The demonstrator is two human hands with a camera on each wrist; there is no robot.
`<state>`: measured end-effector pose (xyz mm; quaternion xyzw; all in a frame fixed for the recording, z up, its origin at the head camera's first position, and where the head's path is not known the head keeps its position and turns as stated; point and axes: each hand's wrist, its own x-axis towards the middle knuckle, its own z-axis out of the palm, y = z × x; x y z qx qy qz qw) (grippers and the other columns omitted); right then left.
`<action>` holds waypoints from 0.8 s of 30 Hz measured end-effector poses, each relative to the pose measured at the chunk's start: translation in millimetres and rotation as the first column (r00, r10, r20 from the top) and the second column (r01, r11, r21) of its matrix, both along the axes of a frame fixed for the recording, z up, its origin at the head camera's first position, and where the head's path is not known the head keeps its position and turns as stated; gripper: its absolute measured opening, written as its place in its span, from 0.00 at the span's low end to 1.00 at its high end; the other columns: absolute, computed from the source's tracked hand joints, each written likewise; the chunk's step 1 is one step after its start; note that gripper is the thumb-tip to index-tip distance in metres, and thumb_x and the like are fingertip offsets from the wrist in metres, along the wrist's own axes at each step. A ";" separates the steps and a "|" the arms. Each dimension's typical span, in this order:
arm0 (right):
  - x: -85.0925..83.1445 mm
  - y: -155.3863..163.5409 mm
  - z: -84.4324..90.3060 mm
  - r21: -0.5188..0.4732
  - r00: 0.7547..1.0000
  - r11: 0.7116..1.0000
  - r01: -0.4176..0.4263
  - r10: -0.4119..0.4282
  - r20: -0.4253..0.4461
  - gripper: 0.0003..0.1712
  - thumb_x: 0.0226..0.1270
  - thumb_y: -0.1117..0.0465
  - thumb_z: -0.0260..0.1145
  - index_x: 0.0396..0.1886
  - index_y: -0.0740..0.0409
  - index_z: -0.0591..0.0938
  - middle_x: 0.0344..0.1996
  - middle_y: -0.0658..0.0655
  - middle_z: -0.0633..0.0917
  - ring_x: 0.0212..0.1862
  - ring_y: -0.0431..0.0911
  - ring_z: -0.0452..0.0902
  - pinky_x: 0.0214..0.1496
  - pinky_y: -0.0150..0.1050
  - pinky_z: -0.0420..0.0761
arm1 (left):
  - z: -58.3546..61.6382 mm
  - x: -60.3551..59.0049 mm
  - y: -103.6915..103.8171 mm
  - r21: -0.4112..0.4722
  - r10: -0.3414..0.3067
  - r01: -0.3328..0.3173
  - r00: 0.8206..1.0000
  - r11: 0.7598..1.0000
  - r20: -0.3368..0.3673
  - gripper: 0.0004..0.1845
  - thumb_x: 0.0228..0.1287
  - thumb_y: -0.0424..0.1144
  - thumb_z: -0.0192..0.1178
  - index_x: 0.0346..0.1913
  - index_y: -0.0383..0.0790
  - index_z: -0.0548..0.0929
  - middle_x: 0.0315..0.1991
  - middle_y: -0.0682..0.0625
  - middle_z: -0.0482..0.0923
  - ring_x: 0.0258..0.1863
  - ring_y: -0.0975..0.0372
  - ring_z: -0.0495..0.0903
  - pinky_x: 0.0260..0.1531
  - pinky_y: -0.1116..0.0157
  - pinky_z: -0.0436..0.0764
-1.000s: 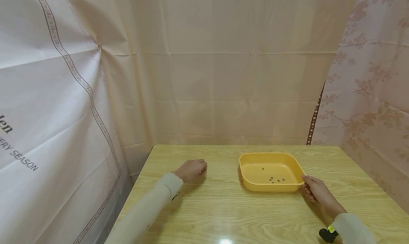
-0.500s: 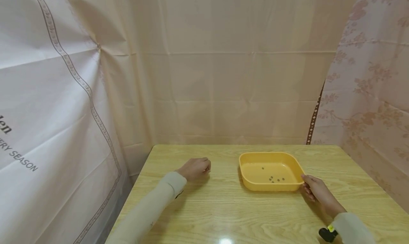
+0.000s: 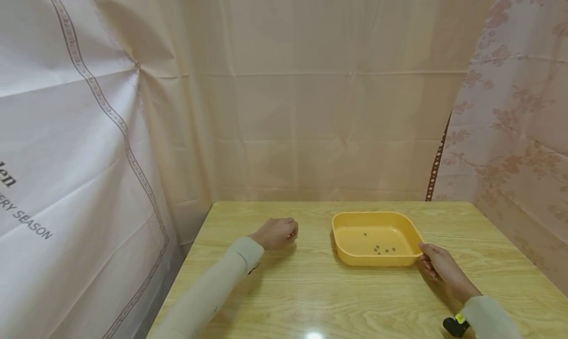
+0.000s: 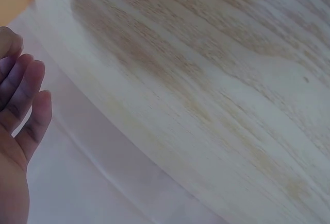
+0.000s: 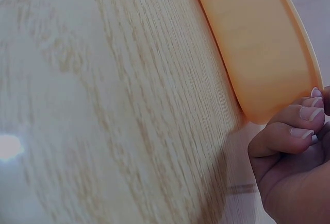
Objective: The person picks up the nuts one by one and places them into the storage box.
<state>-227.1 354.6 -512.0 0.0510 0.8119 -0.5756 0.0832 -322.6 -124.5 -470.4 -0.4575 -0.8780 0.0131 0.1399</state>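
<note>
A yellow plastic tray (image 3: pixel 377 260) with rounded corners stands on the wooden table. Several tiny dark ring-shaped pieces (image 3: pixel 377 248) lie scattered on its floor, too small to name. My right hand (image 3: pixel 443 267) pinches the tray's near right corner; in the right wrist view the fingers (image 5: pixel 289 136) curl under the orange-looking rim. To the left of the tray, apart from it, my left hand (image 3: pixel 276 233) hovers above the tabletop. Its fingers (image 4: pixel 33 113) bend loosely in the left wrist view, with nothing visible held; the thumb side is partly cut off.
The light wooden table (image 3: pixel 310 294) ends at a back edge before a beige cloth curtain (image 3: pixel 319 107). Printed cloths hang at left (image 3: pixel 80 191) and right (image 3: pixel 523 131). A dark strap piece with a yellow patch (image 3: pixel 455 325) shows at the right wrist.
My left hand has drifted a little to the right, nearer the tray. My right hand, the tray and the small pieces have stayed where they were.
</note>
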 end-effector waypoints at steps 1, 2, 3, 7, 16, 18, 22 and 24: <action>0.2 0.1 -0.1 -0.003 1.000 1.000 0.001 -0.001 0.000 0.28 0.85 0.41 0.44 0.31 0.57 0.69 0.23 0.48 0.68 0.21 0.38 0.63 0.23 0.32 0.69 | 0.4 0.2 1.2 -0.005 0.003 -0.003 1.000 1.000 0.004 0.03 0.74 0.40 0.63 0.40 0.45 0.83 0.35 0.55 0.80 0.28 0.71 0.74 0.27 0.76 0.73; 0.4 0.1 0.0 -0.003 1.000 1.000 -0.002 0.002 -0.003 0.28 0.85 0.40 0.44 0.31 0.57 0.69 0.23 0.48 0.68 0.20 0.38 0.62 0.22 0.32 0.69 | 0.3 0.0 2.5 -0.008 0.004 -0.004 1.000 1.000 0.006 0.03 0.74 0.40 0.63 0.41 0.45 0.83 0.36 0.55 0.80 0.28 0.71 0.74 0.27 0.76 0.74; 0.6 0.0 0.2 -0.004 1.000 1.000 -0.001 0.001 -0.007 0.28 0.85 0.40 0.44 0.31 0.57 0.69 0.23 0.48 0.68 0.20 0.38 0.62 0.22 0.32 0.69 | 0.5 -0.2 3.8 -0.011 0.006 -0.006 1.000 1.000 0.008 0.03 0.75 0.40 0.63 0.41 0.45 0.83 0.36 0.56 0.80 0.28 0.71 0.75 0.27 0.76 0.74; 1.3 -0.2 1.5 -0.004 1.000 1.000 -0.008 0.008 -0.021 0.28 0.85 0.40 0.44 0.31 0.56 0.68 0.22 0.48 0.68 0.20 0.37 0.61 0.22 0.32 0.69 | 1.4 -1.2 9.1 -0.004 0.013 -0.013 1.000 1.000 0.027 0.03 0.75 0.40 0.62 0.42 0.45 0.83 0.37 0.56 0.80 0.29 0.71 0.74 0.28 0.76 0.74; 2.1 0.0 1.0 -0.012 1.000 1.000 -0.006 0.006 -0.010 0.28 0.84 0.39 0.45 0.31 0.56 0.68 0.22 0.48 0.68 0.20 0.37 0.61 0.22 0.32 0.69 | 3.7 -1.9 22.0 0.016 -0.021 0.021 0.999 1.000 0.034 0.04 0.76 0.41 0.61 0.43 0.45 0.83 0.37 0.56 0.80 0.31 0.71 0.76 0.29 0.76 0.75; 1.8 0.0 0.6 -0.018 1.000 1.000 -0.002 0.002 -0.005 0.28 0.84 0.39 0.45 0.31 0.56 0.68 0.23 0.48 0.68 0.20 0.37 0.61 0.22 0.32 0.68 | 4.3 -2.4 25.3 0.016 -0.025 0.024 0.999 1.000 0.037 0.04 0.76 0.41 0.61 0.43 0.46 0.83 0.38 0.56 0.80 0.31 0.71 0.77 0.29 0.76 0.76; 1.0 0.0 0.0 -0.023 1.000 1.000 0.003 -0.003 -0.002 0.28 0.84 0.39 0.45 0.31 0.57 0.69 0.23 0.48 0.68 0.21 0.37 0.61 0.23 0.32 0.69 | 5.5 -3.1 32.1 0.011 -0.030 0.029 0.999 1.000 0.027 0.04 0.76 0.41 0.61 0.44 0.46 0.83 0.39 0.56 0.80 0.32 0.71 0.78 0.30 0.77 0.76; 0.7 0.2 -0.2 -0.021 1.000 1.000 0.004 -0.004 0.000 0.28 0.84 0.38 0.46 0.32 0.57 0.69 0.23 0.48 0.68 0.21 0.37 0.61 0.23 0.32 0.69 | 6.0 -3.4 35.7 0.006 -0.032 0.032 0.999 0.999 0.020 0.04 0.76 0.41 0.61 0.44 0.46 0.84 0.39 0.56 0.80 0.33 0.71 0.78 0.30 0.77 0.76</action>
